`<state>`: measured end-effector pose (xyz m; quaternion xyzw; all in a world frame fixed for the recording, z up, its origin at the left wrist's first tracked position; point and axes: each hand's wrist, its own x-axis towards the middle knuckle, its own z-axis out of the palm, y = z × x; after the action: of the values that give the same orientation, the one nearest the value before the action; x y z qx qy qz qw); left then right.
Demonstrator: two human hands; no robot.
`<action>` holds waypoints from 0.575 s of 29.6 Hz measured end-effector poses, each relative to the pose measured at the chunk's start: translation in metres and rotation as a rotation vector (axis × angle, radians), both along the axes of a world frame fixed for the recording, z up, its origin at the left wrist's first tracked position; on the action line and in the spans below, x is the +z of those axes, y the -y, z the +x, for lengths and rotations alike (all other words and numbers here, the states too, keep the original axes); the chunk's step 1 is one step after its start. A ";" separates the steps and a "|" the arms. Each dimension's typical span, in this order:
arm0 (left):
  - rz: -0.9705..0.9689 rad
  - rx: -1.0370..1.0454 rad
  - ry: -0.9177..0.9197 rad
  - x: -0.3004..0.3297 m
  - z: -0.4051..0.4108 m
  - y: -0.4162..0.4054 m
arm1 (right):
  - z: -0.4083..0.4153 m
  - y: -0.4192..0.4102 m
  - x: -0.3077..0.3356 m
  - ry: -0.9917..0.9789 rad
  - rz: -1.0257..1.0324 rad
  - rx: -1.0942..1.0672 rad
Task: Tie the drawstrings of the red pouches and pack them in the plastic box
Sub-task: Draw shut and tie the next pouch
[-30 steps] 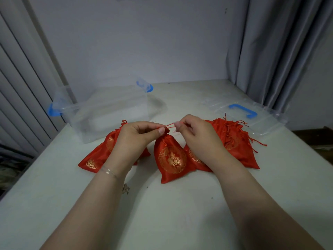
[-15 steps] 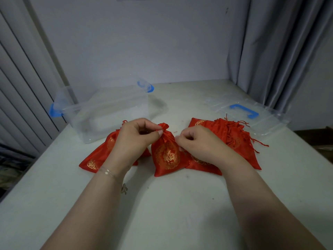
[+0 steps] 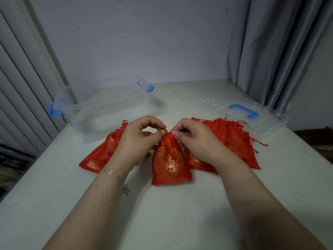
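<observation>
Both hands (image 3: 167, 139) pinch, seemingly, the middle pouch's (image 3: 169, 159) gathered neck.

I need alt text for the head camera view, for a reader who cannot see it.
Two hands, left hand and right hand, pinch the gathered neck of a red pouch on a white table. More red pouches lie beside it, with a clear plastic box behind.

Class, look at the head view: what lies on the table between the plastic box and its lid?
In the head view, bare table separates the plastic box from the lid.
</observation>
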<state>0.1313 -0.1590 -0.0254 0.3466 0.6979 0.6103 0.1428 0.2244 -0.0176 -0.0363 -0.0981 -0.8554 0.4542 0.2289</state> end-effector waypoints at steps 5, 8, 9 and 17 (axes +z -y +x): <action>-0.075 0.090 -0.076 -0.004 -0.004 -0.002 | -0.003 0.008 -0.003 -0.106 0.259 -0.041; -0.109 0.121 -0.189 -0.008 -0.005 -0.004 | -0.003 0.008 -0.005 -0.159 0.377 -0.023; -0.123 0.134 -0.232 -0.010 -0.005 -0.005 | -0.004 0.008 -0.006 -0.160 0.396 -0.021; -0.121 0.131 -0.589 -0.019 -0.003 -0.010 | -0.007 0.008 -0.011 -0.161 0.138 -0.122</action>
<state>0.1280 -0.1494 -0.0442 0.4535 0.7653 0.4489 -0.0849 0.2177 -0.0259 -0.0473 -0.0971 -0.8559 0.3859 0.3302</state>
